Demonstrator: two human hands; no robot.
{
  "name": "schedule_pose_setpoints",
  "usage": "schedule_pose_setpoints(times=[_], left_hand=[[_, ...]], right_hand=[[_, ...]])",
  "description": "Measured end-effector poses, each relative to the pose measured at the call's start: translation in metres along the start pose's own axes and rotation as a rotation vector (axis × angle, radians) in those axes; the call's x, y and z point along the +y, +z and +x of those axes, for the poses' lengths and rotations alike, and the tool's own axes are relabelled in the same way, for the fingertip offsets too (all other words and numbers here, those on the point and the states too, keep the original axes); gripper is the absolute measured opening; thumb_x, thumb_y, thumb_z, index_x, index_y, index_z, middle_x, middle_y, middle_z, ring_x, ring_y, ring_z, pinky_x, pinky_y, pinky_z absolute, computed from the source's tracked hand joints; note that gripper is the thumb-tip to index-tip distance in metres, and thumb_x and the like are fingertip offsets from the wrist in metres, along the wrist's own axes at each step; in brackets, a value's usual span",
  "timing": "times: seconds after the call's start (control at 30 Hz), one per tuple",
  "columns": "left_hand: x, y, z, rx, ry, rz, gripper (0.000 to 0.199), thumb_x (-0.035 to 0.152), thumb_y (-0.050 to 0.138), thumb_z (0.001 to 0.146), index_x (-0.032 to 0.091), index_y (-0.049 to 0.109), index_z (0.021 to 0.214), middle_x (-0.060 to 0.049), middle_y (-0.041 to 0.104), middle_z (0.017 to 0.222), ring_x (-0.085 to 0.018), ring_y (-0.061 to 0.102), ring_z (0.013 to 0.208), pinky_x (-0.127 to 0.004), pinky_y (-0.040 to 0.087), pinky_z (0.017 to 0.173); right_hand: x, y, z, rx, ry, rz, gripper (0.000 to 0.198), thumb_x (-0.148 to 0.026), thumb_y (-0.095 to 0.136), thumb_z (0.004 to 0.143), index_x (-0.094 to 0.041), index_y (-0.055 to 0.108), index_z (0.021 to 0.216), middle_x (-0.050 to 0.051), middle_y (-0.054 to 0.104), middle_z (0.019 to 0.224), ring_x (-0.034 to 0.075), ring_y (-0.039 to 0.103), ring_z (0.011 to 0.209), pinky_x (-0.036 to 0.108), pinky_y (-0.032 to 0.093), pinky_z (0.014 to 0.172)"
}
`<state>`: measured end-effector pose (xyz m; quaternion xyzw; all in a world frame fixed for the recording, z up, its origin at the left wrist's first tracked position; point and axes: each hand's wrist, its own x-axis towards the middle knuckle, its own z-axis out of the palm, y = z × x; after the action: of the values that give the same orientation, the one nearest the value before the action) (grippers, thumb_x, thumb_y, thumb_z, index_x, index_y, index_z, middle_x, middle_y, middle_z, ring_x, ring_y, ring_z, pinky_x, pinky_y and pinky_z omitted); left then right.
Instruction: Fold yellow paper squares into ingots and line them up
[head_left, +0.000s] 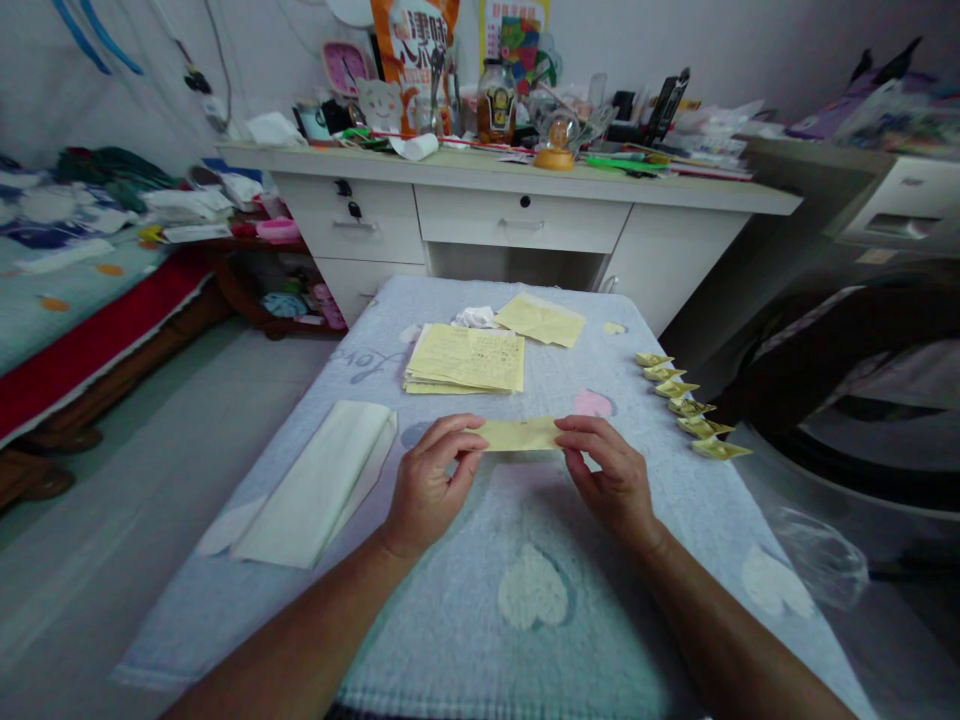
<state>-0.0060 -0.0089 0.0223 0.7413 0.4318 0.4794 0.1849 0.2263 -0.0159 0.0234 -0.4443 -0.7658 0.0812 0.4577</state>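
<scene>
A narrow strip of folded yellow paper (521,434) is stretched level between my two hands, just above the cloth-covered table. My left hand (439,475) pinches its left end between thumb and fingers. At the other end, my right hand (609,475) grips it in the same way. Beyond my left hand lies a stack of yellow paper sheets (469,358) with writing on them. A loose yellow sheet (541,319) and a crumpled white tissue (475,317) rest behind that stack. Several folded yellow paper boats (686,408) stand in a row along the table's right edge.
A folded whitish cloth or paper (319,485) lies on the left of the blue tablecloth (450,620). Behind the table stands a white desk (525,215) crowded with jars and packets. A bed (90,300) is at left, a washing machine (885,300) at right.
</scene>
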Motion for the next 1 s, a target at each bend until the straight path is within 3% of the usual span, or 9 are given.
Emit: schedule_pose_setpoints(times=[0.13, 0.37, 0.57, 0.77, 0.9, 1.0], left_hand=[[-0.006, 0.003, 0.0, -0.089, 0.031, 0.063, 0.021, 0.004, 0.052, 0.079, 0.02, 0.062, 0.088, -0.006, 0.063, 0.11, -0.019, 0.059, 0.106, -0.034, 0.047, 0.093], [-0.012, 0.008, 0.002, -0.289, 0.001, 0.113, 0.015, 0.011, 0.063, 0.075, 0.021, 0.063, 0.086, -0.007, 0.06, 0.113, -0.023, 0.055, 0.109, -0.038, 0.044, 0.095], [-0.013, 0.007, 0.003, -0.289, -0.077, 0.07, 0.006, 0.02, 0.061, 0.081, 0.02, 0.064, 0.087, -0.007, 0.06, 0.11, -0.023, 0.054, 0.109, -0.04, 0.043, 0.097], [-0.025, 0.011, 0.001, -0.281, -0.104, 0.136, 0.017, 0.01, 0.059, 0.076, 0.02, 0.064, 0.089, -0.006, 0.058, 0.113, -0.024, 0.053, 0.111, -0.042, 0.042, 0.098], [-0.028, 0.014, -0.001, -0.298, -0.125, 0.148, 0.023, 0.009, 0.06, 0.074, 0.021, 0.064, 0.093, -0.007, 0.053, 0.121, -0.025, 0.052, 0.117, -0.043, 0.042, 0.101], [-0.027, 0.014, -0.002, -0.266, -0.162, 0.112, 0.031, 0.006, 0.058, 0.074, 0.022, 0.062, 0.101, -0.007, 0.047, 0.128, -0.024, 0.05, 0.121, -0.041, 0.042, 0.104]], right_hand=[[0.005, 0.002, -0.001, -0.069, -0.023, -0.003, 0.026, -0.007, 0.05, 0.084, -0.025, 0.059, 0.101, 0.008, 0.063, 0.109, 0.02, 0.062, 0.1, 0.036, 0.051, 0.084], [0.019, 0.008, -0.003, -0.341, -0.022, -0.003, 0.032, 0.0, 0.047, 0.074, -0.02, 0.061, 0.095, 0.008, 0.061, 0.101, 0.019, 0.057, 0.095, 0.034, 0.049, 0.082], [0.003, 0.004, 0.001, -0.484, -0.091, -0.058, 0.021, -0.005, 0.056, 0.076, -0.021, 0.064, 0.088, 0.006, 0.063, 0.099, 0.021, 0.051, 0.092, 0.037, 0.04, 0.082], [-0.006, 0.009, -0.002, -0.532, -0.069, -0.109, 0.028, -0.011, 0.065, 0.073, -0.023, 0.064, 0.098, 0.006, 0.06, 0.115, 0.026, 0.044, 0.109, 0.043, 0.033, 0.091], [-0.002, 0.013, -0.005, -0.476, -0.034, -0.237, 0.035, -0.016, 0.067, 0.074, -0.025, 0.064, 0.108, 0.008, 0.054, 0.128, 0.031, 0.041, 0.112, 0.048, 0.032, 0.089], [0.001, 0.015, -0.005, -0.415, -0.052, -0.301, 0.033, -0.008, 0.065, 0.07, -0.025, 0.066, 0.097, 0.006, 0.051, 0.132, 0.033, 0.036, 0.119, 0.054, 0.026, 0.096]])
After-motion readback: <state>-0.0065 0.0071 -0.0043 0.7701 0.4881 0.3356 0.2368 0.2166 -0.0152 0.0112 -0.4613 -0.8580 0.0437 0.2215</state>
